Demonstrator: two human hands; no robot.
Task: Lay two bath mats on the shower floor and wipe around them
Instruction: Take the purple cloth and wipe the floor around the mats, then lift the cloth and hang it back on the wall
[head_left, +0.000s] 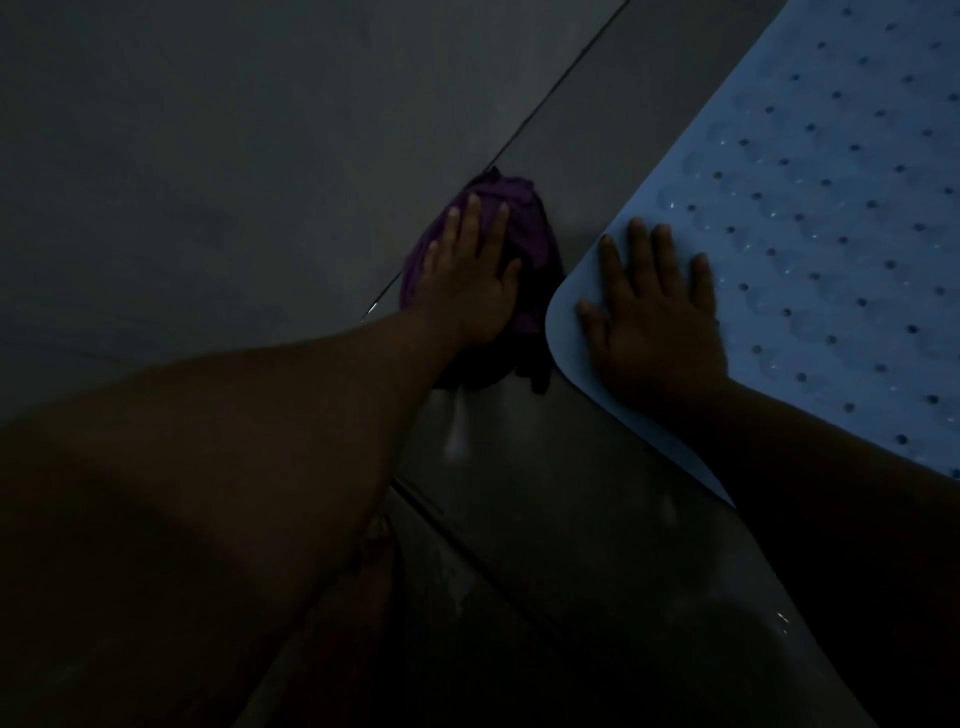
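A light blue bath mat (810, 218) dotted with small holes lies flat on the dark shower floor at the right. My right hand (657, 317) presses flat on its rounded near corner, fingers spread. My left hand (470, 278) rests palm down on a bunched purple cloth (524, 218), which sits on the floor just left of the mat's corner, against the seam where floor meets wall. Only one mat is in view.
The grey wall (234, 156) fills the upper left, and a dark grout line (550, 93) runs diagonally along its base. Wet glints show on the floor tiles (519, 493) near me. The scene is very dim.
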